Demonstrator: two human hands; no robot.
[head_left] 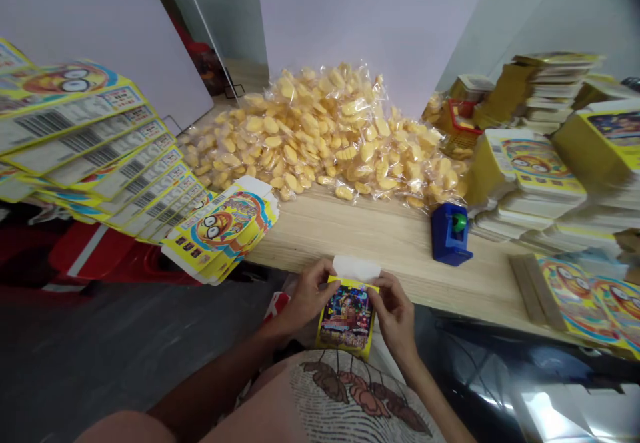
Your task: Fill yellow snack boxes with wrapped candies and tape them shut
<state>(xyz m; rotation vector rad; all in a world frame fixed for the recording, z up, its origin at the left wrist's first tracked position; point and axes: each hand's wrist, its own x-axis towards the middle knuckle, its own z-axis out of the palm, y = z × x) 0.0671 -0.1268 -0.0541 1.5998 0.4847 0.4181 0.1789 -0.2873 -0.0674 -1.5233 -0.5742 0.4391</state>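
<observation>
I hold a small yellow printed box [347, 320] over my lap, just in front of the wooden table [380, 240]. Its white top flap [356, 268] stands open. My left hand [306, 294] grips the box's left side with the fingers curled round it. On the right side, my right hand [395, 313] pinches the box near the flap.
A big heap of yellow candies in clear bags [325, 133] covers the table's back. Flat unfolded boxes [223, 230] fan out at the left. A blue tape dispenser [450, 233] stands at the right, with stacks of folded boxes [540, 176] behind it.
</observation>
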